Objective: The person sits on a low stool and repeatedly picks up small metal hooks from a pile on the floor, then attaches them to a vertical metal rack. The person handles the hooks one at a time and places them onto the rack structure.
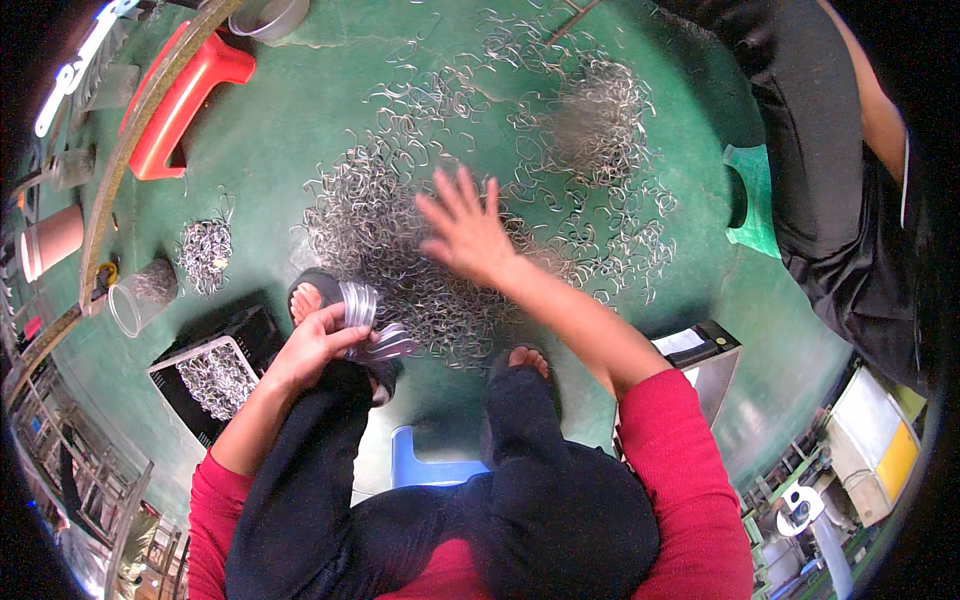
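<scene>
On the green floor (300, 130), between the person's bare feet, lay a wide heap of bent wire clips (400, 240), thinning out into loose scatter toward the far side. The left hand (315, 345) was closed around a tight stack of the same clips (368, 322), thumb on top and fingers (340, 340) curled beneath, the stack held fanned like a deck so that each piece nested against the next and none slid off. The right hand (465, 230) hovered over the heap with its fingers spread wide and empty, palm down, close to the pile so that loose clips lay within easy reach; motion blur made it hard to tell whether the fingertips touched the metal, though they seemed just above it. A black crate (215, 375) with more clips inside sat just beside the left knee, near enough for the holding hand to reach. Farther left stood a clear plastic cup (140, 295), a smaller heap of clips (205, 255) and a red stool (185, 100). Another person in dark clothes (830, 180) sat at the right edge beside a green stool (755, 200).
</scene>
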{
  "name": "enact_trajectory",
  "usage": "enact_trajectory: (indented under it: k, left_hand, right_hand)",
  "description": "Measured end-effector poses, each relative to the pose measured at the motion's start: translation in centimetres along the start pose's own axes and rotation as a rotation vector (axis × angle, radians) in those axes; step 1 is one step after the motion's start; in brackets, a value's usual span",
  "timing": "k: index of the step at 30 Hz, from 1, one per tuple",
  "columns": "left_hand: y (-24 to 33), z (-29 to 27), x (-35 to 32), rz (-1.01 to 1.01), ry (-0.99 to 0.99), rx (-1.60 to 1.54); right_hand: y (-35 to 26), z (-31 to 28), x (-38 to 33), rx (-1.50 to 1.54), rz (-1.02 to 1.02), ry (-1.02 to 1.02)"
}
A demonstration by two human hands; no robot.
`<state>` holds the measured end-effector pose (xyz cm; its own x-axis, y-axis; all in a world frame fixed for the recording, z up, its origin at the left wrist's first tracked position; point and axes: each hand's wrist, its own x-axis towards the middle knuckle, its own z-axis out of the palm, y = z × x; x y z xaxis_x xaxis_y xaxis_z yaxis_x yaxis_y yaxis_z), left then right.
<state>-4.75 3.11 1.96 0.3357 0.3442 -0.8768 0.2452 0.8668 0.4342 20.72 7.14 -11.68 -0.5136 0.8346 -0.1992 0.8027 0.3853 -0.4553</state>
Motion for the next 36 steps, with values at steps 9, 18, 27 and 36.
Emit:
enact_trajectory:
  k: [9, 18, 27, 36]
  left_hand:
    - [0.1, -0.1, 0.0, -0.024, 0.003, 0.059]
    - [-0.2, -0.2, 0.1, -0.032, 0.016, -0.016]
    - [0.0, -0.1, -0.2, -0.044, 0.008, 0.024]
    - [0.1, -0.1, 0.1, -0.020, 0.002, 0.029]
  right_hand:
    - [0.0, -1.1, 2.7, 0.155, -0.109, 0.358]
    - [3.7, -4.8, 6.4, -0.147, -0.346, 0.365]
    - [16.0, -11.4, 4.2, 0.026, 0.954, 0.576]
    - [14.6, -13.4, 1.5, 0.893, 0.398, 0.632]
